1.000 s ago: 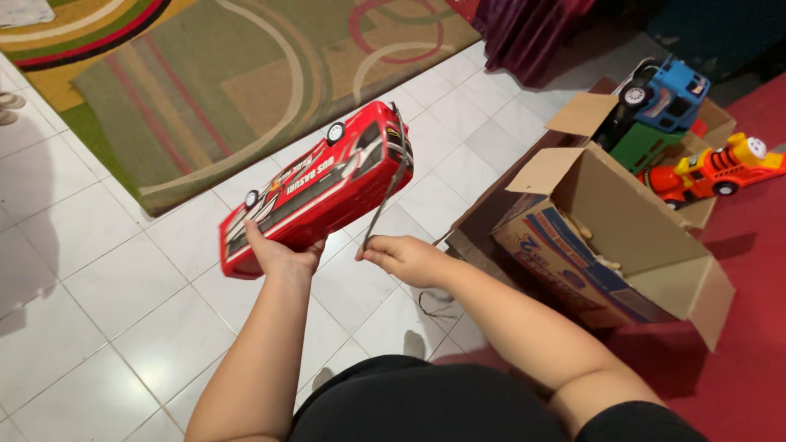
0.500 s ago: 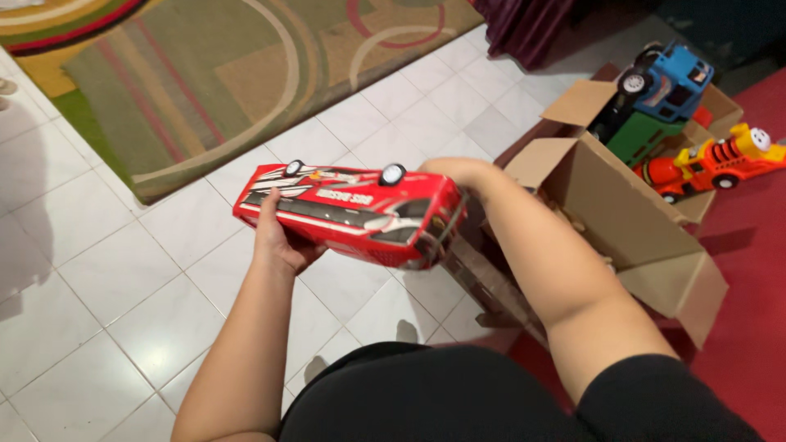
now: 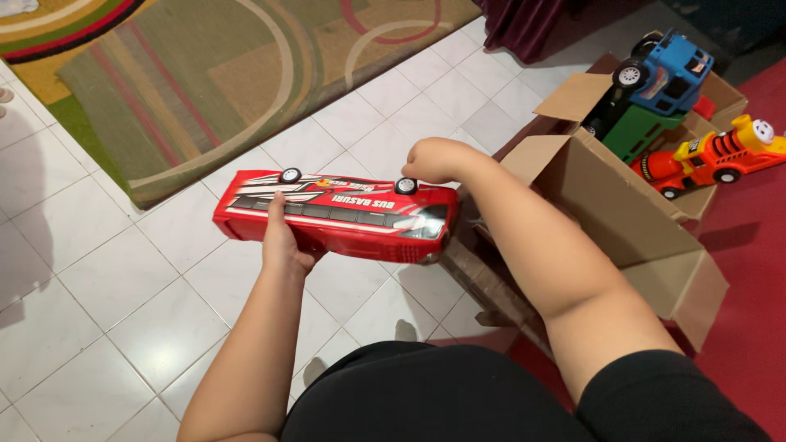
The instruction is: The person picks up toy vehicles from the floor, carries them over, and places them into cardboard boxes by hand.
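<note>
Over white floor tiles (image 3: 123, 303), the left hand (image 3: 282, 241) grips a red toy bus (image 3: 336, 214) from below; the right hand (image 3: 434, 160), fingers curled, touches its far side

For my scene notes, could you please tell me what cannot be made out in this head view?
- Right hand fingers: curled behind the red toy bus; grip unclear.
- Inside of the cardboard box: hidden by its flaps and the forearm.
- Blue and green toy truck: lower part sunk in the box.
- Curtain: cut off by the top edge.

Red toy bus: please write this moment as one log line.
left hand: holds red plastic toy bus | right hand: at its wheel end | open cardboard box: beside
</note>
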